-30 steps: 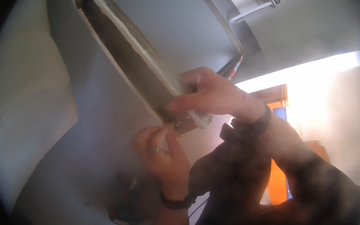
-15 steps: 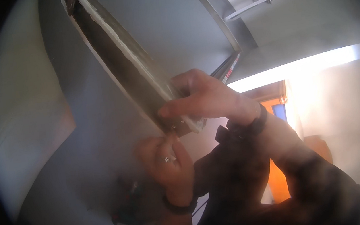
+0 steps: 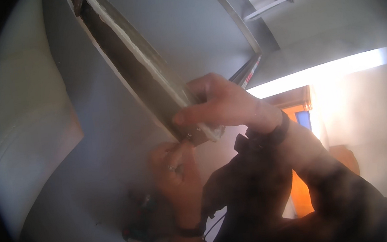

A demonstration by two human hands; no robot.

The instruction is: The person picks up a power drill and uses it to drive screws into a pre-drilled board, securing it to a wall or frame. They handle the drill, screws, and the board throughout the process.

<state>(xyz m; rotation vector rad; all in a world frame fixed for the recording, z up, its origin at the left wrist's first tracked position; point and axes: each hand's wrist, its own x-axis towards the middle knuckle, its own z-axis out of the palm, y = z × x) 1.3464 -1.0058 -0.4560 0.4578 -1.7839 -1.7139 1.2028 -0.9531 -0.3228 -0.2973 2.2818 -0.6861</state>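
A long, narrow channel-shaped piece (image 3: 136,70) with a dark hollow inside and a rough whitish strip along one edge runs from the upper left down to the middle. My right hand (image 3: 225,103) is closed around its near end, the thumb on the inner face and the fingers over the far side. Just below that end is my left hand (image 3: 173,169), its fingers pinched together at the lower corner. Whatever lies between those fingertips is too small and hazy to make out. Small light specks show on the channel by the thumb.
A broad grey surface (image 3: 106,122) spreads under and beside the channel. At lower left lies a dark green and black tool (image 3: 139,229), blurred, near a thin cable (image 3: 216,224). A white shelf rack (image 3: 269,7) stands at upper right; an orange-brown wooden piece of furniture (image 3: 292,101) is at right.
My left hand has turned slightly at the channel's lower corner, its fingers still pinched. My right hand keeps its hold; the whole view has shifted a little.
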